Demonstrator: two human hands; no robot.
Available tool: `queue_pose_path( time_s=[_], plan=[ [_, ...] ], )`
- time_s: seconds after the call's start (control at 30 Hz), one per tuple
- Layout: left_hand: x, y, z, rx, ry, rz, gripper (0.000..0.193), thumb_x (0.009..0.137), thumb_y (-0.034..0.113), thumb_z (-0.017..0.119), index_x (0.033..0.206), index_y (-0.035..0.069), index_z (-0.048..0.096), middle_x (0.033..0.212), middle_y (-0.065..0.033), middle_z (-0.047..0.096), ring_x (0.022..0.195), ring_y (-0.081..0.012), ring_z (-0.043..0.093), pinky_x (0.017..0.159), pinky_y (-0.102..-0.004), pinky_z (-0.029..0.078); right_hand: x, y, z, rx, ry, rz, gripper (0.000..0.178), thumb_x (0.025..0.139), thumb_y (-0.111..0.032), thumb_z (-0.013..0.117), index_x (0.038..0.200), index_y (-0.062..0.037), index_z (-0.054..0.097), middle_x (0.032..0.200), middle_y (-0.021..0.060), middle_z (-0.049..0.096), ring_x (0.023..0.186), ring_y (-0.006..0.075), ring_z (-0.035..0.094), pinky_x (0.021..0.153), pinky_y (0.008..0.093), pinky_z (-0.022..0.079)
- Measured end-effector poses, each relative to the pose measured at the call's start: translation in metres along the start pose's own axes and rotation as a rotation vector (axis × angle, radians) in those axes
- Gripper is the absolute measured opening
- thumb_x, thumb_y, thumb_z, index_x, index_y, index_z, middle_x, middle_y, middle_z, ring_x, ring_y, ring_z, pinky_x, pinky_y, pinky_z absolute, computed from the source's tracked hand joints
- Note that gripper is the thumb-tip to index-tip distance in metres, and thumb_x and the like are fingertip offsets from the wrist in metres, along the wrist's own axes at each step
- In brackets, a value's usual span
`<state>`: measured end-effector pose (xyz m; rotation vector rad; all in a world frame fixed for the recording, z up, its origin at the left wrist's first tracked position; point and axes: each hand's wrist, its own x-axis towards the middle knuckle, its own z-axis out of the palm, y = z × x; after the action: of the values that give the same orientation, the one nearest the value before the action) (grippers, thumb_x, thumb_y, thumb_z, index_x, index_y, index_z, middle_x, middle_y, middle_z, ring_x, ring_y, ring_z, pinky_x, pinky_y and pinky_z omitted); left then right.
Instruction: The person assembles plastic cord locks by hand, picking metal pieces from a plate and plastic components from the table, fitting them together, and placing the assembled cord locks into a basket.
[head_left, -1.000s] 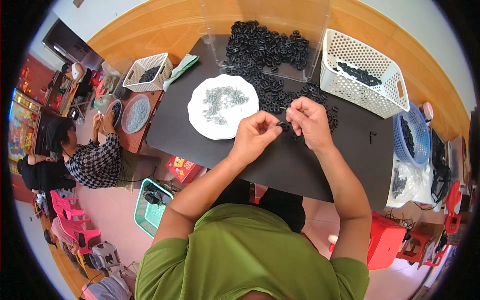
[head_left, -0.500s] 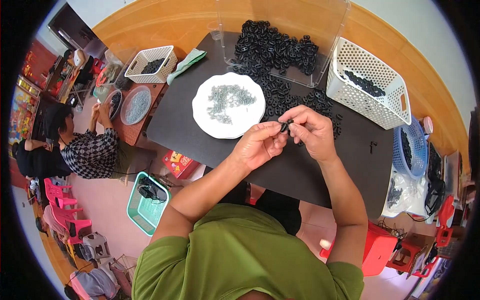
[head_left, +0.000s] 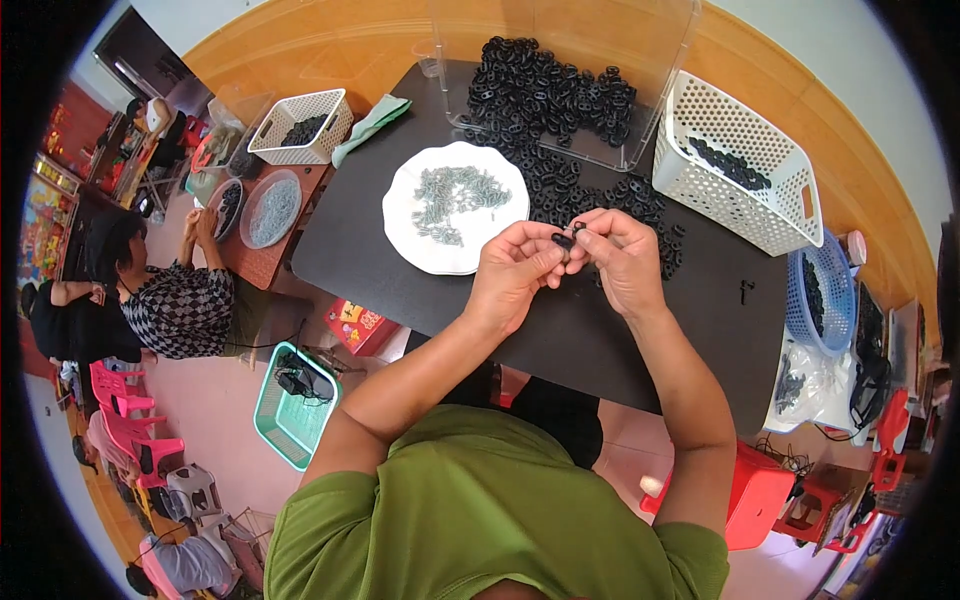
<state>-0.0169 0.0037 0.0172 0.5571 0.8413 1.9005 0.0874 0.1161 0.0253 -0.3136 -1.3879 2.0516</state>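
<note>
Close together above the dark table (head_left: pixel 600 340), my two hands meet near the front of the pile. My left hand (head_left: pixel 517 268) pinches a small black plastic piece (head_left: pixel 562 241) between thumb and fingers. My right hand (head_left: pixel 622 258) is closed at the fingertips on a small dark part (head_left: pixel 578 229) right beside it; whether the two are joined I cannot tell. Left of my hands lies a white scalloped plate (head_left: pixel 405 225) holding many small greyish, metallic-looking pins or springs (head_left: pixel 440 215). Beyond my hands spreads a heap of black oval pieces with holes (head_left: pixel 545 95), partly inside a clear plastic box (head_left: pixel 655 110).
A white perforated basket (head_left: pixel 745 215) with black pieces stands at the right, beside a blue basket (head_left: pixel 825 300). Two small black parts (head_left: pixel 746 291) lie near the table's right side. A green cloth (head_left: pixel 372 130) rests at the far-left corner. Another person (head_left: pixel 180 310) works at a side table.
Both hands have turned slightly, and the black piece in my left fingers now shows more fully. My right fingertips have drawn up a little. The plate and pile have not moved on the table.
</note>
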Motion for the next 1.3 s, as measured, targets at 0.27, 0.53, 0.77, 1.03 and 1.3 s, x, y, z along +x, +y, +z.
queue_pose_path(
  time_s=[0.27, 0.53, 0.77, 1.03, 1.3],
  plan=[
    [0.003, 0.001, -0.007, 0.043, 0.060, 0.003, 0.012, 0.081, 0.003, 0.060, 0.093, 0.001, 0.057, 0.075, -0.0032, 0.058, 0.066, -0.0098, 0.057, 0.057, -0.0205, 0.046, -0.001, 0.000, 0.004, -0.005, -0.017, 0.010, 0.006, 0.082, 0.000, 0.055, 0.080, 0.0056, 0.057, 0.090, 0.0112, 0.054, 0.067, 0.0135, 0.059, 0.058, 0.0251, 0.053],
    [0.003, 0.012, -0.010, 0.096, -0.054, -0.028, 0.011, 0.083, 0.004, 0.056, 0.093, 0.000, 0.055, 0.082, -0.0061, 0.059, 0.070, -0.0107, 0.055, 0.063, -0.0232, 0.045, -0.003, -0.016, 0.002, -0.189, -0.106, 0.021, 0.005, 0.081, 0.003, 0.053, 0.076, 0.0016, 0.054, 0.085, 0.0096, 0.055, 0.065, 0.0122, 0.056, 0.057, 0.0232, 0.049],
    [0.002, 0.014, -0.013, 0.238, -0.144, 0.026, 0.011, 0.084, 0.005, 0.056, 0.094, 0.000, 0.055, 0.085, -0.0051, 0.058, 0.071, -0.0102, 0.055, 0.063, -0.0228, 0.045, -0.004, -0.017, 0.001, -0.385, -0.197, -0.113, 0.006, 0.079, 0.007, 0.052, 0.076, 0.0019, 0.052, 0.083, 0.0080, 0.054, 0.064, 0.0096, 0.054, 0.059, 0.0209, 0.045],
    [0.004, 0.015, -0.014, 0.313, -0.159, 0.064, 0.008, 0.084, 0.005, 0.057, 0.091, 0.001, 0.055, 0.081, -0.0030, 0.057, 0.071, -0.0081, 0.055, 0.062, -0.0200, 0.046, -0.004, -0.021, -0.001, -0.447, -0.226, -0.164, 0.006, 0.078, 0.007, 0.052, 0.075, 0.0020, 0.052, 0.084, 0.0075, 0.053, 0.064, 0.0085, 0.053, 0.057, 0.0192, 0.044],
    [0.005, 0.019, -0.014, 0.424, -0.186, 0.074, 0.009, 0.084, 0.003, 0.056, 0.092, 0.001, 0.055, 0.081, -0.0026, 0.057, 0.070, -0.0078, 0.056, 0.062, -0.0202, 0.046, -0.002, -0.022, -0.001, -0.655, -0.272, -0.255, 0.008, 0.074, 0.007, 0.056, 0.071, 0.0012, 0.050, 0.078, 0.0058, 0.053, 0.060, 0.0072, 0.052, 0.051, 0.0187, 0.041]
  ],
)
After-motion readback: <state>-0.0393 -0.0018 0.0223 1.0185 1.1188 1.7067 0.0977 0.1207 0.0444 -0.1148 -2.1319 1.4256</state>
